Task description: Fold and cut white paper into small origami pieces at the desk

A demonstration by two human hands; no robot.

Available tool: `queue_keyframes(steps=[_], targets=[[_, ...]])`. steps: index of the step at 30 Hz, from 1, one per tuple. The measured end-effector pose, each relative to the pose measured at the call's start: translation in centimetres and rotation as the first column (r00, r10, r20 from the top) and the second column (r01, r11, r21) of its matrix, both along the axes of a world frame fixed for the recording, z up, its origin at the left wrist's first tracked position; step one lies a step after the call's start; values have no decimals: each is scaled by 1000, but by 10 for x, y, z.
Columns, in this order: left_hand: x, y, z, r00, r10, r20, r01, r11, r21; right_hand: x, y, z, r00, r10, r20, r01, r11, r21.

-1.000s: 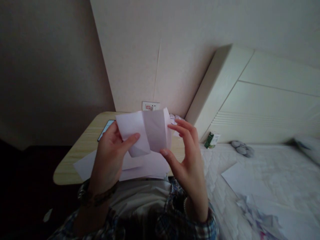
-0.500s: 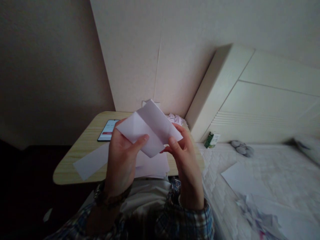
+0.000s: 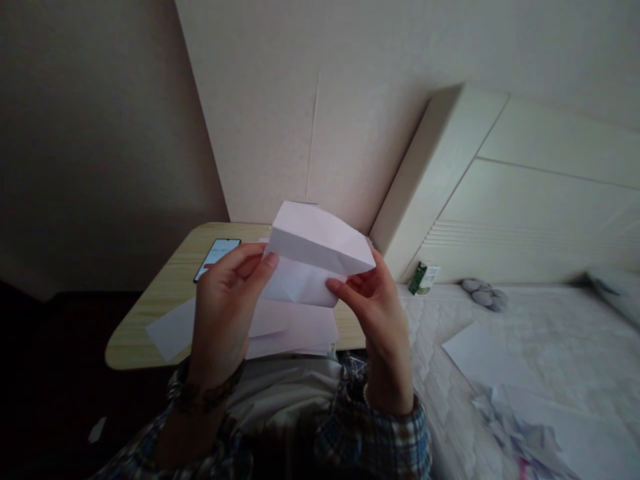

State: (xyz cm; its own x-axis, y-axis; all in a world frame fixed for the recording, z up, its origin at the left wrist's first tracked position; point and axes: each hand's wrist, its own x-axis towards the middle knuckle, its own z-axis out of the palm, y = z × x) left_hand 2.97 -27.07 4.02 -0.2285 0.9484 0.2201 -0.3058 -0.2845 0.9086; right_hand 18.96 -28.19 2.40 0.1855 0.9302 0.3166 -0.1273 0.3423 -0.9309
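Observation:
A creased sheet of white paper (image 3: 305,283) is held up above the table, its upper part bent along a crosswise fold. My left hand (image 3: 227,303) pinches its left edge, thumb on the near face and fingers behind. At the right edge my right hand (image 3: 377,313) grips it too, the thumb pressing the lower right part while the fingers pass behind. Below the held piece, a stack of white sheets (image 3: 295,333) lies at the table's near edge. Part of that stack is hidden by my hands and the held paper.
On the light wooden table (image 3: 135,327) are a phone (image 3: 216,257) with a lit screen and a paper strip (image 3: 173,330). To the right, a mattress (image 3: 430,360) carries loose sheets (image 3: 485,357), crumpled paper (image 3: 525,433), a green-and-white box (image 3: 424,278) and a grey round-lobed object (image 3: 483,293).
The paper has turned from a diamond-like position to lie crosswise, with its fold now running left to right. My left hand has moved left; my right hand has shifted slightly right.

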Motion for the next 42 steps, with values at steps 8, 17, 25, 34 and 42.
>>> queue_keyframes(steps=[8, 17, 25, 34, 42], targets=[[-3, 3, -6, 997, 37, -66, -39, 999, -27, 1, -3, 6, 1000, 21, -22, -23, 997, -76], [-2, -4, -2, 994, -23, -103, 18, 999, -50, 2, -5, 6, 984, -20, 175, 43, 990, -133], [0, -4, 2, 992, -54, -111, 43, 993, -107, -4, -6, 7, 986, -40, 165, 50, 997, -61], [-1, -2, 6, 945, -257, -203, 207, 949, -237, -2, -6, 4, 956, -223, 191, 219, 975, 41], [-6, -4, 8, 950, -284, -129, 249, 940, -234, -5, -3, 0, 966, -248, 77, 245, 968, 44]])
